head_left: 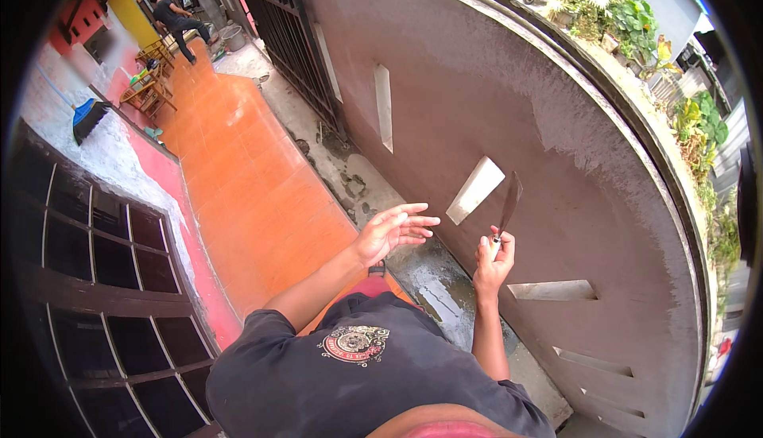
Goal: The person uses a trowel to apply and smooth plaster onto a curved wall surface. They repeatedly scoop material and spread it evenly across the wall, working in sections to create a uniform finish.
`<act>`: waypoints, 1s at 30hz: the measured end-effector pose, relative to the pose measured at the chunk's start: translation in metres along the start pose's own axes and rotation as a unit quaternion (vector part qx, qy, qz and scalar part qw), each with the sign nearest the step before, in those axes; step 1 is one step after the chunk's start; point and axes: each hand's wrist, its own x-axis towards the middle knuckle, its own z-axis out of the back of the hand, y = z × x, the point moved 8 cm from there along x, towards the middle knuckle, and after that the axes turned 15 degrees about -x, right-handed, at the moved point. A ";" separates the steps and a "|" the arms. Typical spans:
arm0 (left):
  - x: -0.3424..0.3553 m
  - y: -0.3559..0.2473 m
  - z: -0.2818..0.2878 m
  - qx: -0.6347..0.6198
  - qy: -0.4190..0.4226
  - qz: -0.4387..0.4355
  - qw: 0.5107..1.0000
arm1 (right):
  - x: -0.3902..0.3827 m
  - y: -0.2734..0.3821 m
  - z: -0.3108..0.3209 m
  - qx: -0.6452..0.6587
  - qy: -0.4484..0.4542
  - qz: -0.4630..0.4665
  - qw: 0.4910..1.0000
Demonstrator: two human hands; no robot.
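Note:
My right hand (491,267) is closed around the pale handle of a trowel (511,203), whose dark, narrowing blade points up in front of the wall. Empty and with its fingers spread, my left hand (389,235) hovers over the strip of ground between the orange tiles and the wall. The brown-grey wall (453,80) has a smooth darker coat with a ragged lighter border toward its top and right. Closest to the trowel is a slanted, light-filled slot (475,190) in the wall. Neither hand touches the wall.
Orange floor tiles (238,176) run along my left, ending at a raised edge beside rough, wet concrete (437,287). A dark metal gate (290,40) adjoins the wall. Farther off are a person (176,21), a bucket (233,37) and wooden chairs (149,92). A broom (87,118) hangs at left.

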 end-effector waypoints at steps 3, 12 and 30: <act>-0.011 -0.011 0.011 -0.006 -0.019 -0.029 0.999 | 0.005 0.005 -0.045 0.037 0.064 -0.031 0.997; 0.007 -0.082 0.057 0.041 -0.014 -0.012 0.999 | 0.033 0.016 -0.117 0.118 0.102 -0.028 0.987; 0.139 0.109 -0.055 0.223 0.383 0.296 0.846 | -0.007 0.016 0.015 -0.146 -0.359 0.042 0.921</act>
